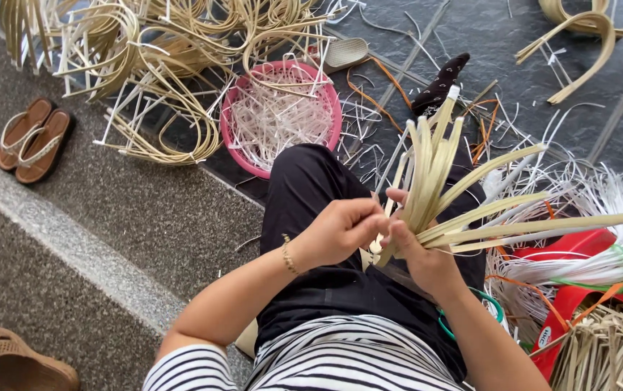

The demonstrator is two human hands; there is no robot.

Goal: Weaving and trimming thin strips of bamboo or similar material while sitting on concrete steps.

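Right hand (pixel 421 253) is clamping the fanned bundle of bamboo strips (pixel 447 190) at its base over the lap — grip closed tight. Left hand (pixel 340 230) is pinching one strip end, fingers closed on it. Mid-weave, likely; threading it needs a steady bundle.

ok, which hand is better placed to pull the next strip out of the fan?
Probably the left hand: its fingertips pinch at the base of the bamboo strips. The right hand is wrapped around that base, holding the fan together.
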